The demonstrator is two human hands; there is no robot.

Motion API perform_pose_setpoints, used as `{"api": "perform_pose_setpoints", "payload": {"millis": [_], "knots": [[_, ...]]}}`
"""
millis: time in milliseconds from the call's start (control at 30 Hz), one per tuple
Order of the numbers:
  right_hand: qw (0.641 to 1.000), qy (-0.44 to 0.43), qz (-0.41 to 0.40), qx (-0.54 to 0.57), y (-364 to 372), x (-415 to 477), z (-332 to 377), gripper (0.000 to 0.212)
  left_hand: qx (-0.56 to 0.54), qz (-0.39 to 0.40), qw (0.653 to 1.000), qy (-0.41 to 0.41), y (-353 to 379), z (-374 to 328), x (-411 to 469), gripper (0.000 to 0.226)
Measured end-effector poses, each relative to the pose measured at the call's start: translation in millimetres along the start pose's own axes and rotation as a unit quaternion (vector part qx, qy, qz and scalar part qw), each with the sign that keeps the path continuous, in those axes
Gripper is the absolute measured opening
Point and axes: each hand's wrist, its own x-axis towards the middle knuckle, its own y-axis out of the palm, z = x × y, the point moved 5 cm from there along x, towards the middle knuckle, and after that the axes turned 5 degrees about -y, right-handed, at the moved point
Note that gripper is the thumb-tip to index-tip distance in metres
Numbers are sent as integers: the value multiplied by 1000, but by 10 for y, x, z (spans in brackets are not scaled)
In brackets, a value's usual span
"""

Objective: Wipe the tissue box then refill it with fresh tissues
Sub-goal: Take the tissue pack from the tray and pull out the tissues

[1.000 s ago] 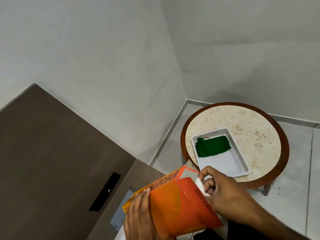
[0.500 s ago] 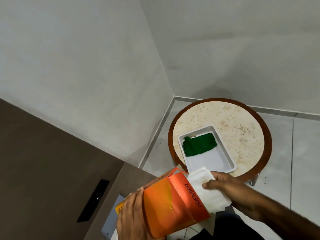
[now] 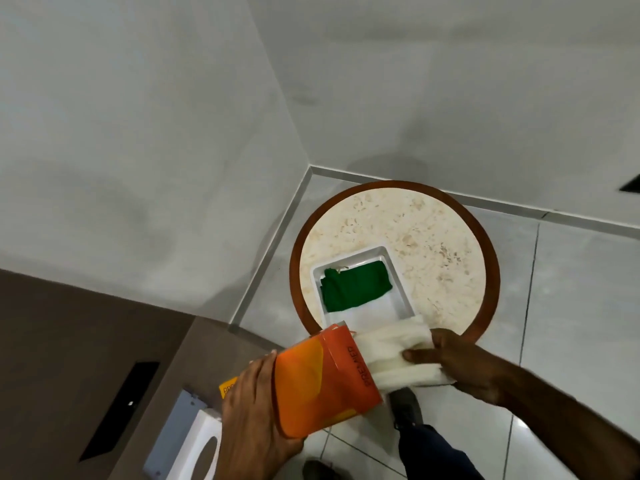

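My left hand grips an orange cardboard tissue pack with its open end turned to the right. A thick stack of white tissues sticks halfway out of that open end, and my right hand is closed around the stack. A white tissue box cover with an oval slot lies on the brown counter at the bottom left. Beyond the pack, a folded green cloth rests in a white rectangular tray.
The tray stands on a round stone-topped side table with a wooden rim in the room's corner. A brown counter with a dark slot fills the lower left. Grey tiled floor and my shoes lie below.
My right hand has drawn the white tissue stack farther out of the orange pack, toward the right. The camera has tilted down, bringing the white cover into sight.
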Motion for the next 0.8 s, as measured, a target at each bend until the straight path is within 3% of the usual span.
{"api": "perform_pose_setpoints", "payload": {"millis": [133,367,600,800], "knots": [[998,-31,-59,19,-617,176,151,47,17,-17,999,33,275,-6,416,120],[986,-56,-108,117,-1349,264,279,37,58,34,994,82,849,-288,1100,126],[979,-46,-144,137,-1474,256,346,36,122,87,982,119,1361,-869,1585,134],[980,-46,-162,106,-1455,266,465,34,117,63,983,130,1498,-1076,1843,130]]}}
